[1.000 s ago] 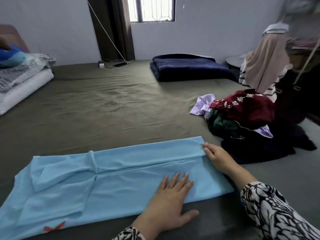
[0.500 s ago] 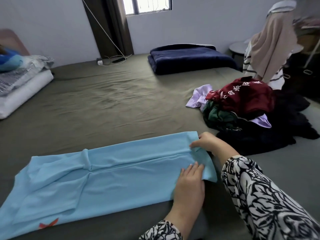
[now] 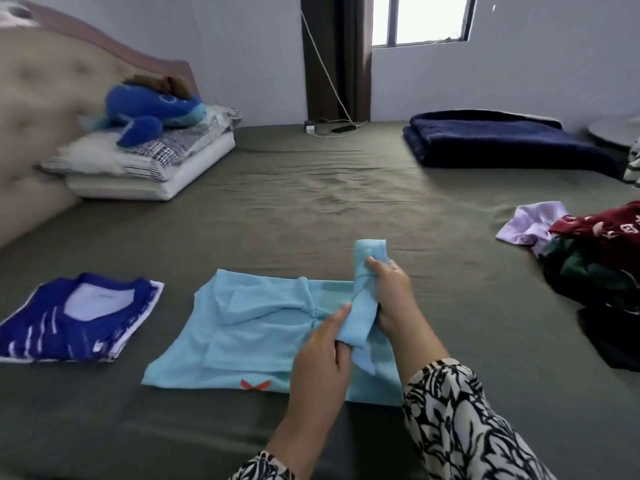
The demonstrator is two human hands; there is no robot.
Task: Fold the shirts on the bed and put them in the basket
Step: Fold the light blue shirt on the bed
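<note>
A moment ago the light blue shirt [image 3: 256, 327] lay flat on the bed [image 3: 311, 209]; now my left hand [image 3: 320, 355] and right hand [image 3: 391, 289] pinch its lifted right end. That looks like the crosswise fold starting; no basket shows.

Bed [image 3: 277, 216]: light-blue shirt [image 3: 249, 327], folded blue shirt [image 3: 76, 317], navy blanket [image 3: 491, 140].

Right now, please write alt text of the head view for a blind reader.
Both hands, left hand and right hand, grip the lifted end of a light blue shirt on a green bed; a folded blue shirt lies left.
</note>
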